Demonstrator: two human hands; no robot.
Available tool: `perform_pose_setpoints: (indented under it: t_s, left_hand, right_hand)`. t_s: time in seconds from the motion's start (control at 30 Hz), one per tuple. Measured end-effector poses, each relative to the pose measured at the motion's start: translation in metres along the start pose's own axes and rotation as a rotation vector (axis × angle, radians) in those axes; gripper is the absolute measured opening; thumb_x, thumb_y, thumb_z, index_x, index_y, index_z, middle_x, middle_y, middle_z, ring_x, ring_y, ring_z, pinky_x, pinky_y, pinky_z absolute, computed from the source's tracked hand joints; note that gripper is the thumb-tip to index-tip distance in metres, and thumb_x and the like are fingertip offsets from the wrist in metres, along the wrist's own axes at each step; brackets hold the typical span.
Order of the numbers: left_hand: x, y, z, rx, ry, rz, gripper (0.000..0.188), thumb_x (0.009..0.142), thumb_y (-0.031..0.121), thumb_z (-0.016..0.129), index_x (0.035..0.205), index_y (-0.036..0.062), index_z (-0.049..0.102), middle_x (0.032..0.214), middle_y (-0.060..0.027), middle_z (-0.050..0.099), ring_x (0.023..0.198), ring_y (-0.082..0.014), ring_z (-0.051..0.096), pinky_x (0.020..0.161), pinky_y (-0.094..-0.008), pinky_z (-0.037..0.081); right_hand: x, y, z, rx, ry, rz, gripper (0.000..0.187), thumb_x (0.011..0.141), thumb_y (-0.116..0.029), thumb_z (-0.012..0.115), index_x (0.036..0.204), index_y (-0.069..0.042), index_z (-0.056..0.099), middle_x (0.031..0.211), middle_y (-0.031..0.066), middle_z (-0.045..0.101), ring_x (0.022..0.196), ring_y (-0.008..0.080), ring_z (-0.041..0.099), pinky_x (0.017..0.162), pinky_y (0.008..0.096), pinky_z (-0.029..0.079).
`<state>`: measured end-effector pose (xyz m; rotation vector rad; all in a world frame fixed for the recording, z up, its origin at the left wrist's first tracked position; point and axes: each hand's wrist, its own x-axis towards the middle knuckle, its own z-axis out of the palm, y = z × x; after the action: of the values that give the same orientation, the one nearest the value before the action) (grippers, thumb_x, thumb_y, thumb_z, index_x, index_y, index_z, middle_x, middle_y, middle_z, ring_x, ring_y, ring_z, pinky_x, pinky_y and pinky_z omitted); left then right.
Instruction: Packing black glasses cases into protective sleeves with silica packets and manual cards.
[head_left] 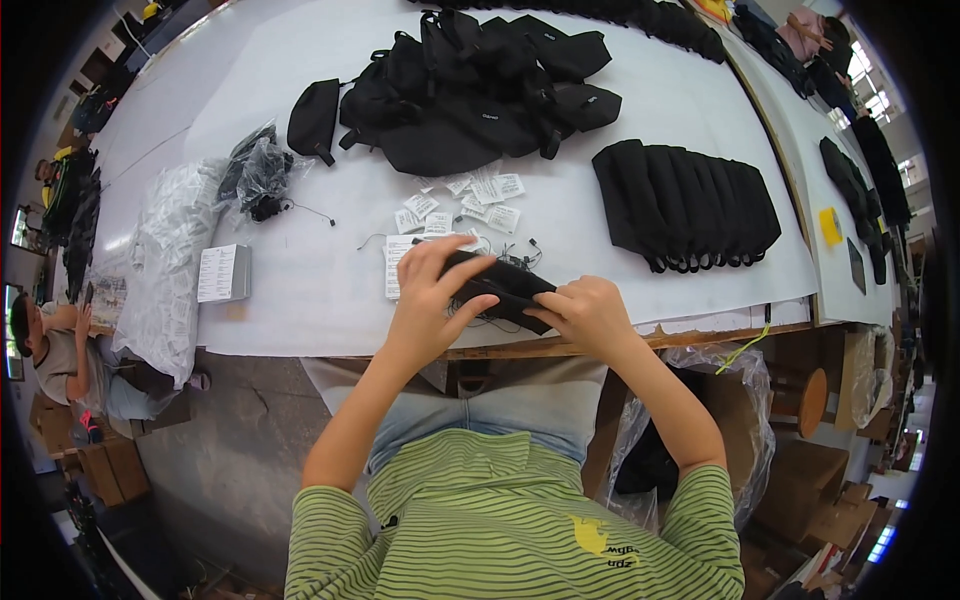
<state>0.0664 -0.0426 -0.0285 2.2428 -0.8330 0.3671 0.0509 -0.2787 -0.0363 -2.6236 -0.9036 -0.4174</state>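
Note:
At the table's near edge I have a black fabric bag between my two hands. My left hand grips its left end, with the thumb on the near side and the fingers over the far side. My right hand pinches its right end between thumb and fingers. Under and beyond the bag lie a white printed sheet, small white labels and thin black tag strings. The bag partly covers the strings and labels.
Beyond the labels rises a heap of black bags, with a single black bag beside it. A neat row of black bags sits at right. At left are a white card stack and a large clear plastic bag. A person sits far left.

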Motion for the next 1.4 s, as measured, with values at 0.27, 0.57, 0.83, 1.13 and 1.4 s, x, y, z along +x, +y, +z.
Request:
perform_pose_setpoints:
  t_s: [0.27,0.57,0.83,1.13,1.4]
  left_hand:
    - [-0.023,0.023,0.030,-1.470,0.533,-0.799,0.058,0.081,0.015,0.072,0.130,0.0048,0.042,0.127,-0.0090,0.048,0.116,-0.0241,0.050,0.099,-0.0376,0.041]
    - [-0.008,0.035,0.028,-1.659,0.638,-1.067,0.044,0.081,0.013,0.071,0.119,0.0041,0.051,0.108,-0.0063,0.061,0.099,-0.0191,0.060,0.085,-0.0333,0.052]
    - [-0.019,0.036,0.011,-1.558,-0.068,-0.988,0.040,0.075,0.007,0.074,0.111,-0.0025,0.058,0.100,-0.0103,0.065,0.088,-0.0165,0.065,0.078,-0.0296,0.054]
    - [-0.018,0.042,0.017,-1.613,-0.055,-1.095,0.039,0.076,0.007,0.073,0.110,-0.0030,0.057,0.096,-0.0107,0.065,0.082,-0.0168,0.066,0.071,-0.0303,0.056]
    - [-0.005,0.023,0.007,-1.916,0.308,-1.188,0.025,0.085,0.015,0.064,0.105,-0.0005,0.060,0.091,-0.0122,0.067,0.077,-0.0201,0.068,0.068,-0.0318,0.058]
  right_hand:
    - [0.023,-0.045,-0.018,0.300,0.276,0.151,0.018,0.067,-0.022,0.080,0.070,-0.008,0.069,0.055,0.0049,0.059,0.048,0.0217,0.056,0.047,0.0306,0.041]
    - [0.001,-0.075,0.028,1.409,0.723,1.021,0.030,0.098,-0.023,0.048,0.087,-0.001,0.066,0.054,-0.0069,0.048,0.044,0.0014,0.031,0.041,0.0237,0.018]
    - [0.020,-0.052,0.000,1.450,0.472,0.726,0.021,0.094,-0.014,0.054,0.102,0.003,0.063,0.099,0.0052,0.063,0.092,0.0103,0.055,0.079,0.0228,0.042]
    - [0.029,-0.030,-0.009,0.642,0.672,0.483,0.015,0.076,-0.002,0.072,0.089,-0.002,0.065,0.089,0.0035,0.064,0.073,0.0119,0.055,0.063,0.0238,0.042]
    - [0.017,-0.080,-0.027,0.827,0.361,0.465,0.013,0.069,-0.004,0.075,0.077,-0.001,0.064,0.079,0.0040,0.059,0.073,0.0165,0.051,0.062,0.0266,0.041]
